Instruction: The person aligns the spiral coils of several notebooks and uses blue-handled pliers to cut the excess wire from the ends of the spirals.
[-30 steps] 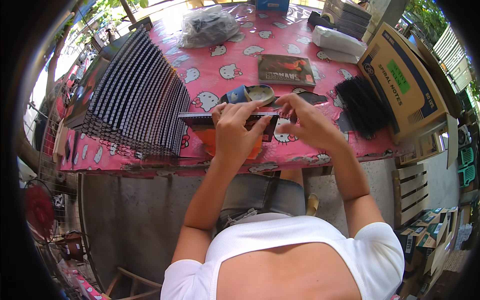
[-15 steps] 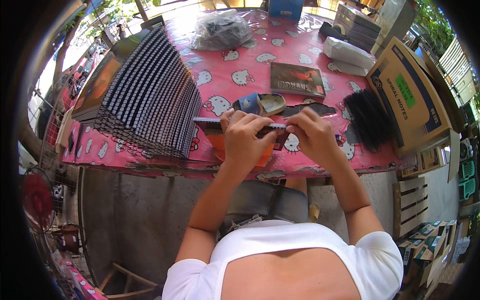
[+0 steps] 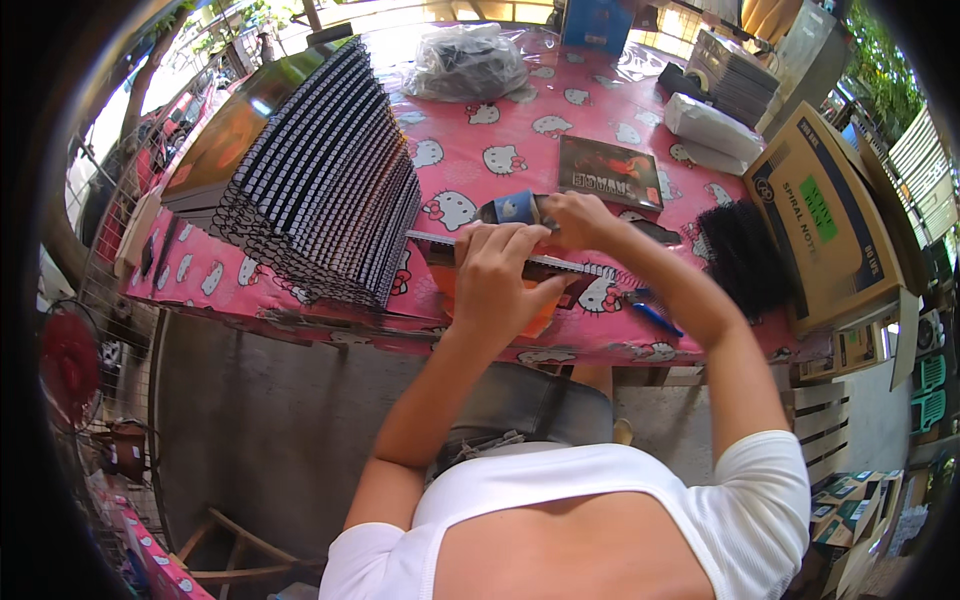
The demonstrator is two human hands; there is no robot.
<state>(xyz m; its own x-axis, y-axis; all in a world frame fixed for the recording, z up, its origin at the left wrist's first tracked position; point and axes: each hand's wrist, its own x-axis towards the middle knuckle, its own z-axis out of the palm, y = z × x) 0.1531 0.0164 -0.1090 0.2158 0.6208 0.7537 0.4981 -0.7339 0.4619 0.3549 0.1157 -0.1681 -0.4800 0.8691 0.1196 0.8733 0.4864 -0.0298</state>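
My left hand (image 3: 495, 275) is closed over a thin notebook (image 3: 538, 326) with an orange and dark cover, lying near the table's front edge. Along the notebook's far edge runs a coil spine (image 3: 590, 269), which sticks out to the right past my fingers. Just beyond it is a blue slide sandal (image 3: 514, 208). Curled fingers of my right hand (image 3: 580, 220) grip the sandal's right end and hide it. A tall stack of coil-bound notebooks (image 3: 320, 190) stands to the left of my left hand.
A pink patterned cloth covers the table (image 3: 480, 160). On the right are a heap of black coils (image 3: 740, 250), a blue-handled tool (image 3: 657, 319) and a cardboard box (image 3: 825, 200). Farther back lie a dark-covered notebook (image 3: 610, 172), a clear plastic bag (image 3: 465, 65) and a white bundle (image 3: 712, 130).
My right hand has left the coil's right end and moved away from me onto the sandal. The blue-handled tool is now in plain view. My left hand stays on the notebook.
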